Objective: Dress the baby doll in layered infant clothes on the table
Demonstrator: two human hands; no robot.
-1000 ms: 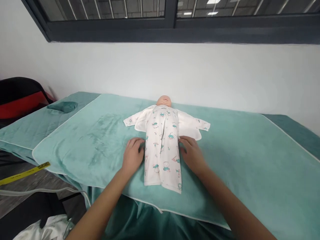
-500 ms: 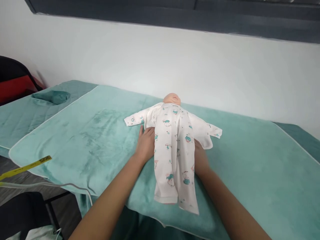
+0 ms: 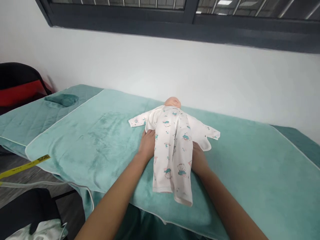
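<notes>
A baby doll lies on its back, its head (image 3: 173, 102) toward the wall. It has on a white printed baby top (image 3: 200, 130) with both sleeves spread out. White printed baby trousers (image 3: 172, 156) lie lengthwise over its front, the loose leg ends pointing at me. My left hand (image 3: 147, 145) is against the left edge of the trousers, fingertips hidden beneath the cloth. On the opposite edge, my right hand (image 3: 198, 158) reaches under the trousers, and its fingers are mostly hidden. Whether either hand grips cloth or doll cannot be seen.
A light green plush cover (image 3: 247, 173) drapes the table, which stands against a white wall. At the left are a green pillow-like ring (image 3: 61, 100), a yellow strip (image 3: 25, 165), a pale cable (image 3: 50, 183) and a black chair (image 3: 31, 210) bearing cloth.
The view has tilted up, showing more of the window. Both hands stay at the trouser edges. The lower trouser legs have shifted slightly, and the right leg end has moved inward.
</notes>
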